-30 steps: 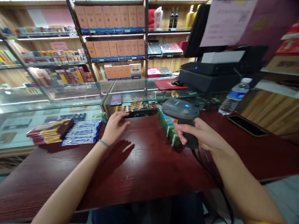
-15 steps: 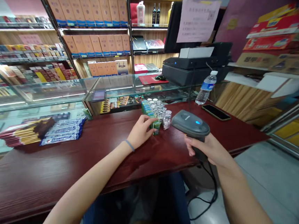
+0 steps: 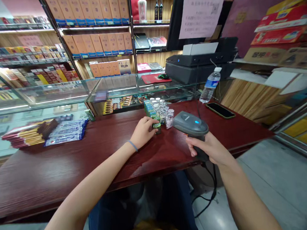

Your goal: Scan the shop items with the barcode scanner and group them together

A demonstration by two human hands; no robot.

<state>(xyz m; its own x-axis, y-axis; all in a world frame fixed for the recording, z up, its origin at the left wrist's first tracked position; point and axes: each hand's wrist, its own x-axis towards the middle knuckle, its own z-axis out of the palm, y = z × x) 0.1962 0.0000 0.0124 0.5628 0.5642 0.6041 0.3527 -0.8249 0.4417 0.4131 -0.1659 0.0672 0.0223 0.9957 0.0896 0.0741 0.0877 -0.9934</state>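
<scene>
My left hand (image 3: 143, 133) rests at the near end of a cluster of small goods on the dark red table (image 3: 104, 140). Its thumb and fingers are closed around a small green container (image 3: 157, 127). Behind it runs a row of green and blue small packs (image 3: 149, 108). To their right stand several small clear bottles (image 3: 169, 119) with silvery lids. My right hand (image 3: 206, 147) is wrapped around the handle of a dark grey barcode scanner (image 3: 190, 123). The scanner's head, with a blue light, points left toward the bottles. Its black cable hangs below the table edge.
Maroon and gold packets (image 3: 28, 135) and blue-white packets (image 3: 67, 132) lie in stacks at the left. A water bottle (image 3: 210, 85) and a phone (image 3: 220, 110) are at the right. A glass display case (image 3: 60, 92) borders the table's far side.
The scanner in my right hand has shifted slightly left, nearer the bottles. My left hand stays at the green container. The whole view has moved a little.
</scene>
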